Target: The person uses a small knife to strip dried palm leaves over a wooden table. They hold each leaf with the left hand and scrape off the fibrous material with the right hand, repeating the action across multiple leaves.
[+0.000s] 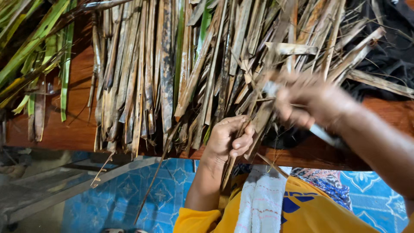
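Note:
My left hand (227, 140) is closed around a long dry leaf strip (254, 115) at the near edge of the wooden table (77, 125). The strip runs up from my lap into the pile of dried brown leaf strips (172, 64). My right hand (312, 101) is blurred by motion above the pile's right part. It grips a knife (321, 131) whose pale blade points down to the right. The right hand sits just right of the held strip.
Fresh green leaves (39, 47) lie at the table's left end. Dark cloth (388, 47) lies at the back right. Below the table edge are a blue patterned floor (125, 194), a grey plank (64, 190), and a white cloth (261, 200) on my yellow-clad lap.

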